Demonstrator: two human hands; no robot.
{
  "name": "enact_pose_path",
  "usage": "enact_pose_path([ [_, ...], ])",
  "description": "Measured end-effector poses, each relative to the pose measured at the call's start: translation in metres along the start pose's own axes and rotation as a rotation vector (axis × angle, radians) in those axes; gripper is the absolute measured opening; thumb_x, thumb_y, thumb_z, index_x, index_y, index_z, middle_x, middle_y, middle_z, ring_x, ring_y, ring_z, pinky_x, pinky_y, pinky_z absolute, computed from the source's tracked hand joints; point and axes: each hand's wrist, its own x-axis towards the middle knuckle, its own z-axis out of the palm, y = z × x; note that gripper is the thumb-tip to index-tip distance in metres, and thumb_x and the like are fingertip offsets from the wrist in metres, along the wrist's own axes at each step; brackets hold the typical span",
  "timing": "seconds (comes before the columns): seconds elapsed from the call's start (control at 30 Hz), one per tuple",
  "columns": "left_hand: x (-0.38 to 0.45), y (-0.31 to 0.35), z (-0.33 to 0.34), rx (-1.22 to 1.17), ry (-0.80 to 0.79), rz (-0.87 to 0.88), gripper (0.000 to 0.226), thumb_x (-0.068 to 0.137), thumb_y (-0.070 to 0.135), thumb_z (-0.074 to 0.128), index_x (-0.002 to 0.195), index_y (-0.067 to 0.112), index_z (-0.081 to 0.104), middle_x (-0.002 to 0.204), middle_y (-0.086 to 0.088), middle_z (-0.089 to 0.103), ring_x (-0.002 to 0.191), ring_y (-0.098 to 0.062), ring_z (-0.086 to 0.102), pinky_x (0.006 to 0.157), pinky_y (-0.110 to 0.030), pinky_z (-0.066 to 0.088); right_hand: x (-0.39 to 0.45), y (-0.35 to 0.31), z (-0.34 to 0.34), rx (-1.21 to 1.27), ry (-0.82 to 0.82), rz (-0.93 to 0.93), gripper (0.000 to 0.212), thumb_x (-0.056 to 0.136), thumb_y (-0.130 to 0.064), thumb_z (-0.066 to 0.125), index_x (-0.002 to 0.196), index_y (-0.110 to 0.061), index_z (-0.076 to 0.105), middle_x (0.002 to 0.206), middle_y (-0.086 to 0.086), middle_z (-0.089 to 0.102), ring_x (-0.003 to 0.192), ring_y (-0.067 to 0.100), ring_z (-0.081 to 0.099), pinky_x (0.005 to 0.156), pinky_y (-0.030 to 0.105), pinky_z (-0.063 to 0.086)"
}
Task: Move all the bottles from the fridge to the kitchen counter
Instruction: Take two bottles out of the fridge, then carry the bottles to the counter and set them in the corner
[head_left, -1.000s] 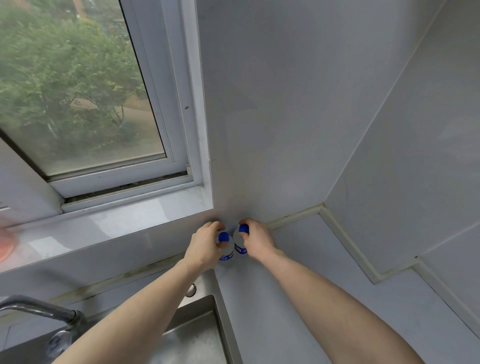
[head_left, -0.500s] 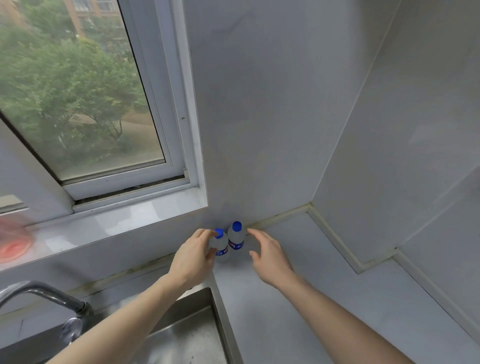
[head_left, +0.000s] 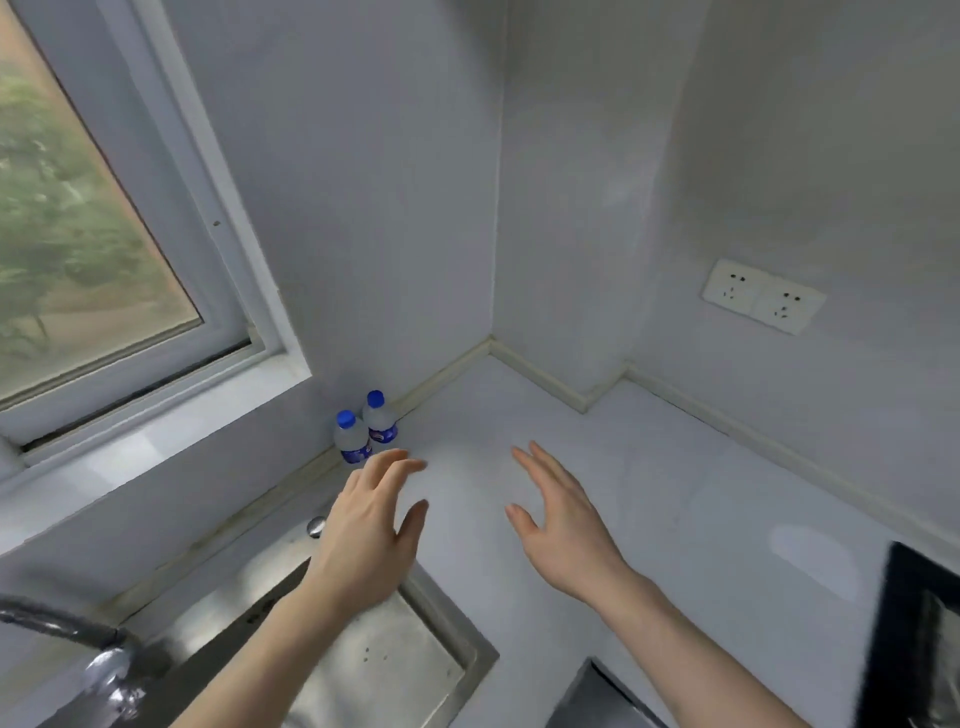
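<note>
Two small clear plastic bottles with blue caps and blue labels stand upright on the pale grey kitchen counter, against the wall under the white window sill. The left bottle and the right bottle are just beside each other, perhaps touching; I cannot tell for sure.

The left hand hovers at about 6 o'clock from the left bottle, near it but not touching. Its fingers are spread and relaxed, and it holds nothing. The right hand is at about 4 o'clock from the bottles, well apart from them, also with straight fingers and nothing in it.

The steel sink lies under the left forearm.

I judge that these two bottles are delivered. The fridge is not in view, so I cannot say if more bottles remain there.
</note>
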Motion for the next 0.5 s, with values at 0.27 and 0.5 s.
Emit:
enact_pose_path([
  [0.27, -0.033, 0.114, 0.027, -0.094, -0.157, 0.385, 0.038, 0.101, 0.034, 0.057, 0.138, 0.031, 0.051, 0.151, 0.011, 0.042, 0.133, -0.019, 0.044, 0.108, -0.036, 0.04, -0.177, 0.026, -0.058, -0.023, 0.332, 0.241, 0.064, 0.104, -0.034, 0.055, 0.16, -0.039, 0.025, 0.168, -0.02, 0.012, 0.156, 0.003, 0.009, 0.126, 0.025, 0.011],
  [0.5, -0.097, 0.248, 0.059, -0.17, -0.287, 0.723, 0.04, 0.098, 0.03, 0.062, 0.137, 0.029, 0.053, 0.15, 0.009, 0.042, 0.132, -0.021, 0.045, 0.113, -0.036, 0.035, -0.349, 0.045, -0.112, -0.034, 0.646, 0.43, 0.065, 0.102, -0.031, 0.061, 0.159, -0.038, 0.031, 0.167, -0.019, 0.018, 0.155, 0.001, 0.012, 0.125, 0.023, 0.013],
])
